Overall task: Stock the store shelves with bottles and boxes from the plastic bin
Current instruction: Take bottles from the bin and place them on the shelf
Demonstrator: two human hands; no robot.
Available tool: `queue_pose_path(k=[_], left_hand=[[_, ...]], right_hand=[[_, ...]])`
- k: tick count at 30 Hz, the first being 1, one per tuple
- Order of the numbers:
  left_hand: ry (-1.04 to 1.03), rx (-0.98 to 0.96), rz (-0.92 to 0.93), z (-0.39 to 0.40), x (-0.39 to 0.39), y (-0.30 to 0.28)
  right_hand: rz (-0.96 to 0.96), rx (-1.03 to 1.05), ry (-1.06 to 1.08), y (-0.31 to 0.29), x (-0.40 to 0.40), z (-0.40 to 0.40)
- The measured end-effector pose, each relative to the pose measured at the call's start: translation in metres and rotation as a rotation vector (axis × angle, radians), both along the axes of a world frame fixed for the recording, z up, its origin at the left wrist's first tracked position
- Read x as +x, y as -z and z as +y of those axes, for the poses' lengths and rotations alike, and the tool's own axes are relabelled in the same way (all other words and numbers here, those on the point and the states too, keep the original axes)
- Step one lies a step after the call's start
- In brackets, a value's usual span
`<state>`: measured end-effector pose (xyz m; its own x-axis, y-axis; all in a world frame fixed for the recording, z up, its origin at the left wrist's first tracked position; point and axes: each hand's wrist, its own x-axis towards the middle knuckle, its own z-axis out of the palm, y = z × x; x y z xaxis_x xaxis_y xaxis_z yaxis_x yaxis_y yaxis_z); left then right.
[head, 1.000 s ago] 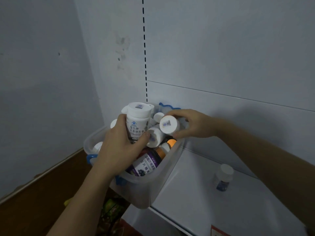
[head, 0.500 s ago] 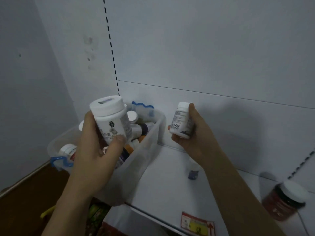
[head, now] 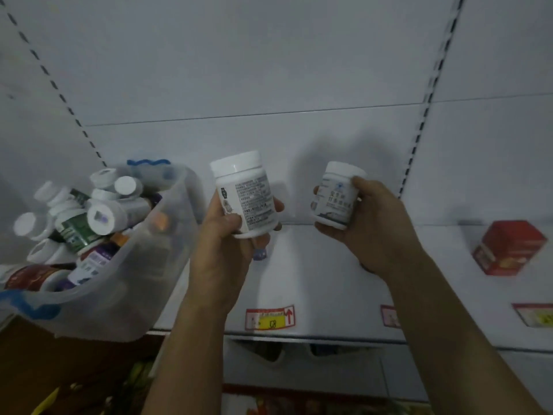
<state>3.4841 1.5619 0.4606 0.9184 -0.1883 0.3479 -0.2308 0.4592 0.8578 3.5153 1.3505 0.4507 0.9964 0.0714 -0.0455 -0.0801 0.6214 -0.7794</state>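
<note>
Head view takes in a white shelf (head: 329,265) running across the middle, its back panel rising toward 12 o'clock. At 9 o'clock a clear plastic bin (head: 143,283) rests on the shelf's left end, piled with white-capped bottles (head: 98,217). Toward 3 o'clock a red box (head: 508,248) sits on the shelf, well apart from the hands. Just left of centre, the left hand (head: 227,247) has its fingers wrapped round a large white bottle (head: 247,194), held upright above the shelf. At about 2 o'clock from it, the right hand (head: 374,223) grips a smaller white bottle (head: 336,196), also upright. A red-and-yellow price tag (head: 270,318) marks the shelf edge at 6 o'clock.
</note>
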Motion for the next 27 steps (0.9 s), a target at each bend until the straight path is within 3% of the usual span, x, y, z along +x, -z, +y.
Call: queue_pose_path(k=[5, 9, 18, 27], left_hand=[[0.214, -0.042, 0.140, -0.062, 0.012, 0.001], [0.252, -0.154, 0.313, -0.117, 0.015, 0.000], [0.794, -0.228, 0.478, -0.254, -0.040, 0.019], [1.130, -0.148, 0.401, -0.427, -0.117, 0.022]], right_hand=[[0.087, -0.077, 0.225, 0.003, -0.035, -0.057], [0.126, -0.172, 0.448, 0.004, -0.079, -0.100], [0.195, -0.194, 0.880, 0.022, -0.193, -0.205], [0.230, -0.113, 1.124, 0.047, -0.313, -0.353]])
